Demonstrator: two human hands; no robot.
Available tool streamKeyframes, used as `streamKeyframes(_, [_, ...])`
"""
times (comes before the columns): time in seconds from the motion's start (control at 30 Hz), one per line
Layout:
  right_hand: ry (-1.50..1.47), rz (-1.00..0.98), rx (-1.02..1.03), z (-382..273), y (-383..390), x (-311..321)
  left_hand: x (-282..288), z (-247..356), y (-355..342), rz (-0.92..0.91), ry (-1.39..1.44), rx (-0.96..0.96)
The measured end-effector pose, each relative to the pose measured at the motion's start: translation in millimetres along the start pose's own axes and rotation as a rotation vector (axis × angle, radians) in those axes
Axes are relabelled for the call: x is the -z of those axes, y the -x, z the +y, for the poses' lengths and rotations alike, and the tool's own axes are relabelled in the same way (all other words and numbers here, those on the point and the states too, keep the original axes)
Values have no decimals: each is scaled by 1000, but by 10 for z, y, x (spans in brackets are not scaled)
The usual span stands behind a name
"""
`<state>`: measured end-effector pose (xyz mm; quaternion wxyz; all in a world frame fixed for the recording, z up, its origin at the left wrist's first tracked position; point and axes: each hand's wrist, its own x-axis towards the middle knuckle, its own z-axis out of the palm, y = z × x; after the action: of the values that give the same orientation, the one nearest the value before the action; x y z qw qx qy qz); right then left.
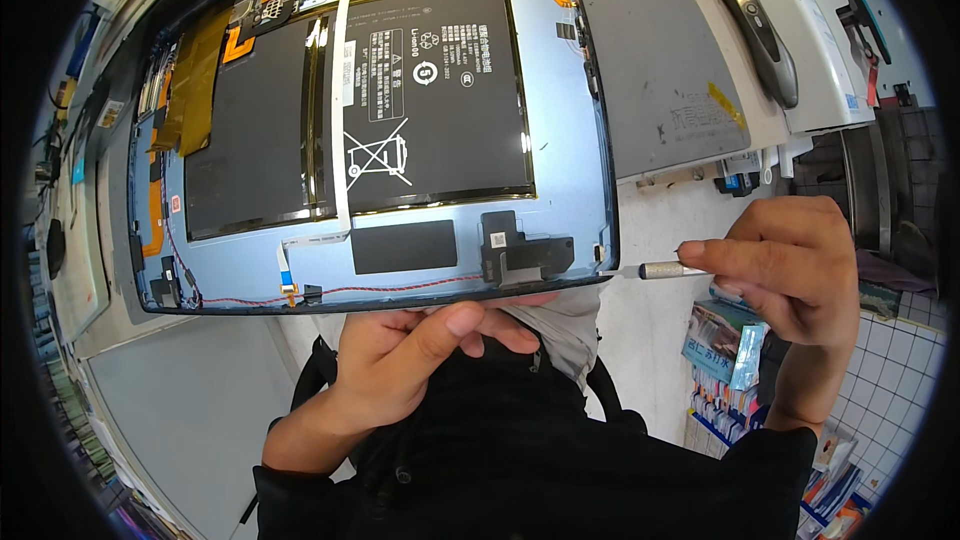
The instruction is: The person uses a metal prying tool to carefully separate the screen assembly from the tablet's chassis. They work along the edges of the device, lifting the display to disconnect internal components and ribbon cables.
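Note:
An opened tablet point(573, 140) lies across the upper middle, its blue inner housing showing black battery cells point(450, 120), a white ribbon cable, orange flex cables, red wires and a dark speaker part point(525, 260). My left hand point(415, 360) grips the tablet's near edge, thumb lying just below the rim and fingers bent, partly hidden underneath. In my right hand point(785, 275), pinched between thumb and fingers, is a slim silver-handled tool point(660, 270); its thin tip meets the tablet's near right corner.
A grey mat point(660, 60) is at the back right, beside a long grey handset-like device point(752, 30) and a white machine point(820, 60). Packages and papers point(722, 340) sit low at right. A grey board point(190, 420) is at lower left. My lap and dark clothing are below.

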<state>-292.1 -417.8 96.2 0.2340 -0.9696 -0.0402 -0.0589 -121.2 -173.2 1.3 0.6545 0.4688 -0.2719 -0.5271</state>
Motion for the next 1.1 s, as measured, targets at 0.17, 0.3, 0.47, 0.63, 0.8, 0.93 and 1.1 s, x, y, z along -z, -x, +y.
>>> streamKeyframes(0.17, [-22, 21, -7, 0, -1, -25, 9, -9, 0, 2, -10, -7])
streamKeyframes(0.3, [-18, 4, 6, 3, 2, 0, 5, -9, -1, 4, -12, -14])
streamKeyframes(0.47, [-29, -29, 24, 36, 3, 20, -6, -3, -12, 5, 7, -22])
streamKeyframes(0.63, [-28, 17, -7, 4, 7, -12, -8, -8, -21, -5, 5, -30])
streamKeyframes(0.8, [-3, -32, -5, -19, 6, 1, -4, 3, -22, -8, 5, -19])
streamKeyframes(0.93, [2, -28, -3, -21, 7, 1, -6, -6, -25, -9, 2, -25])
streamKeyframes(1.1, [5, -29, 7, -24, -4, 7, -1, -15, -21, -10, 9, -30])
